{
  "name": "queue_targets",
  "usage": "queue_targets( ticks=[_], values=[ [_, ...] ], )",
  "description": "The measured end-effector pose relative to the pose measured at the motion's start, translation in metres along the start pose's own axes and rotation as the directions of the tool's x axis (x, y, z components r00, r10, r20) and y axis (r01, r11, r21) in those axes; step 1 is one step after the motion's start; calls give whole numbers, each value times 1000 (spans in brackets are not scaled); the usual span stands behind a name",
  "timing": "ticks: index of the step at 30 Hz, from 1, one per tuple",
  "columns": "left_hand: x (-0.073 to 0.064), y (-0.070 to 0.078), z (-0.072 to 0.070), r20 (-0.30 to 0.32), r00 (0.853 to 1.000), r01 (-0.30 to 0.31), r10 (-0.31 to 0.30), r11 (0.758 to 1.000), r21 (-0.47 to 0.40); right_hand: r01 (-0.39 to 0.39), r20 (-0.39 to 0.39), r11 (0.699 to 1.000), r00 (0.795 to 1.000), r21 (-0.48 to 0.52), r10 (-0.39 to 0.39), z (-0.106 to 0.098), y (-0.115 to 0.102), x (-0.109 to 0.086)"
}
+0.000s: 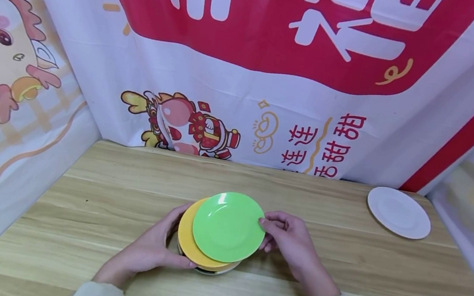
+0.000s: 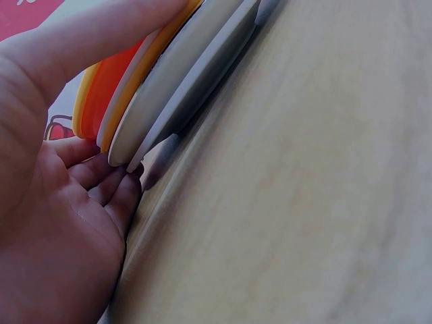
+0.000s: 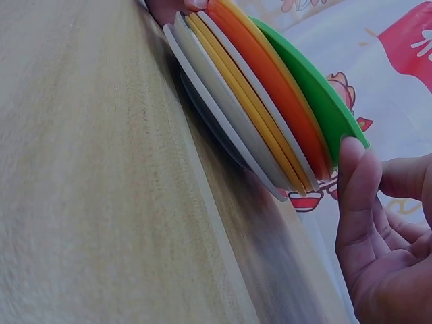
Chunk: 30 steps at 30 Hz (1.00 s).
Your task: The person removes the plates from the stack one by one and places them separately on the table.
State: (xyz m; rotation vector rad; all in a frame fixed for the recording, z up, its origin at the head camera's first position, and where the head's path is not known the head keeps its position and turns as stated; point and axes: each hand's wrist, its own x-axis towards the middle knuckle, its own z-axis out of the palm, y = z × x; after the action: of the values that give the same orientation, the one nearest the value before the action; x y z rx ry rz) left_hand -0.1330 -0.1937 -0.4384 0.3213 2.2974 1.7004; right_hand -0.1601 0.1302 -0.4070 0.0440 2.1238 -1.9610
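A green plate (image 1: 229,227) lies off-centre, shifted right, over a yellow plate (image 1: 187,238) that tops a stack in the head view. Pinched between thumb and fingers of my right hand (image 1: 290,236) is the green plate's right rim. My left hand (image 1: 152,250) grips the stack from the left, thumb along the front edge and fingers behind. Seen from the side in the right wrist view, the green plate tilts up from the stack at its right edge. Beneath it are an orange plate (image 3: 270,81) and several white and yellow ones.
A single white plate (image 1: 399,212) lies at the far right of the wooden table (image 1: 125,193). Printed cloth (image 1: 76,49) hangs along the back and both sides of the table.
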Motion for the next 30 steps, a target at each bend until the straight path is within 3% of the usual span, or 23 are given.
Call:
queue_targets(
  ticks=[30],
  values=[
    [0,1,0,0,1000,4,-4,1000,-5,0,-56,1000,998,2,0,-6,0,1]
  ],
)
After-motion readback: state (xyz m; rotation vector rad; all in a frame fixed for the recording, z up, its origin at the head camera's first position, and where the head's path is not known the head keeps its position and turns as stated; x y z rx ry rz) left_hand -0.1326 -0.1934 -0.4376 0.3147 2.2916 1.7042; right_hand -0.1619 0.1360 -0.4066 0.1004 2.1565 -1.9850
